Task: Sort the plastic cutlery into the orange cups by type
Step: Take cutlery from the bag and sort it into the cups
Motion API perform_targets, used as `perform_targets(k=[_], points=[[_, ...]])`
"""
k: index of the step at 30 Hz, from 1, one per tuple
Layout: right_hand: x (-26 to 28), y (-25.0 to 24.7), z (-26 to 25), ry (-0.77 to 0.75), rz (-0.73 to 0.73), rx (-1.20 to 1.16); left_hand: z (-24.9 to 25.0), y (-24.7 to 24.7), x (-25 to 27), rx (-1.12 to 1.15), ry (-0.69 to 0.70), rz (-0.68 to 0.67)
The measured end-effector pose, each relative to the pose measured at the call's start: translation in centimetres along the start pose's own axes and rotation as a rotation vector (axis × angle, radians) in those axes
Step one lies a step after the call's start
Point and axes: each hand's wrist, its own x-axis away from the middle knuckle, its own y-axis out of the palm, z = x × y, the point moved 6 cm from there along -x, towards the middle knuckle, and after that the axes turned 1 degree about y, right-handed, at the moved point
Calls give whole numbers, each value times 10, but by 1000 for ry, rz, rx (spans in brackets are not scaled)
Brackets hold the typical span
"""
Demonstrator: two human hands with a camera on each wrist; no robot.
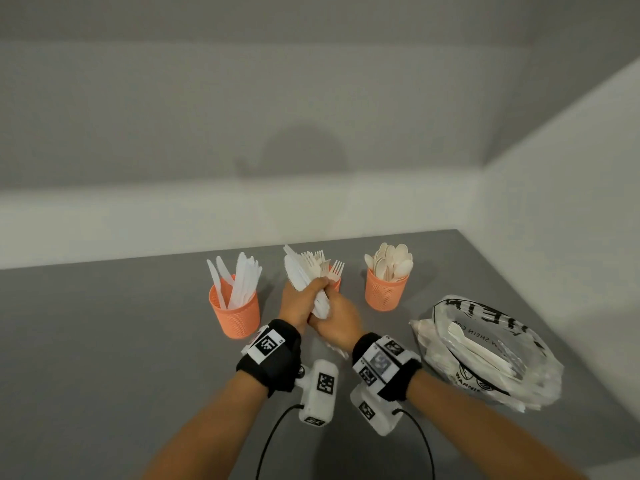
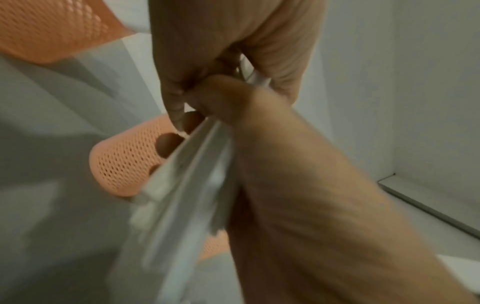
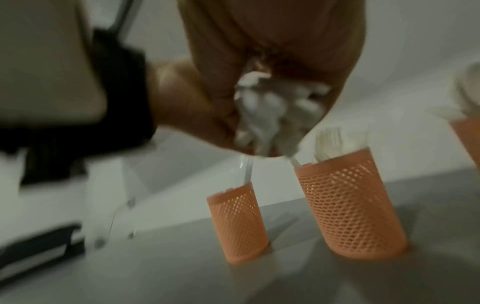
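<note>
Three orange mesh cups stand in a row on the grey table. The left cup (image 1: 235, 315) (image 3: 239, 224) holds white knives, the right cup (image 1: 383, 292) holds spoons, and the middle cup (image 1: 336, 284) (image 3: 350, 205) with forks is mostly hidden behind my hands. A bundle of white plastic knives (image 1: 299, 271) (image 2: 187, 174) points up and away in front of the middle cup. My left hand (image 1: 310, 292) grips the bundle near its middle. My right hand (image 1: 329, 317) (image 3: 272, 115) wraps round the handle ends just below.
A clear printed plastic bag (image 1: 485, 351) with more white cutlery inside lies on the table at the right, near the side wall. White walls close the table off at the back and right. Bare grey table (image 1: 104, 341) spreads to the left.
</note>
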Motion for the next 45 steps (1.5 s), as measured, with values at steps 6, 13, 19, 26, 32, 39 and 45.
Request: perform_targets(k=[6,13,19,26,32,39,45], points=[[5,2,4,184,-438,-575,5,11,7,-37,-38,-370],[-1,14,18,273,-201,-661,11,2,3,-236,32,-270],[-11,6,30,169,33,-681,7,-14,-2,-286,71,49],[-17,13,35,129,16,-618,3,-14,-7,-395,87,42],[-19,13,42,176,-11,-794,-5,-13,-9,-203,-24,-94],[-20,11,45,188,-26,-759,-4,-10,-5,-87,-103,-174],[-25,16,50,219,6,-672,-4,-15,-5,-63,-127,-175]])
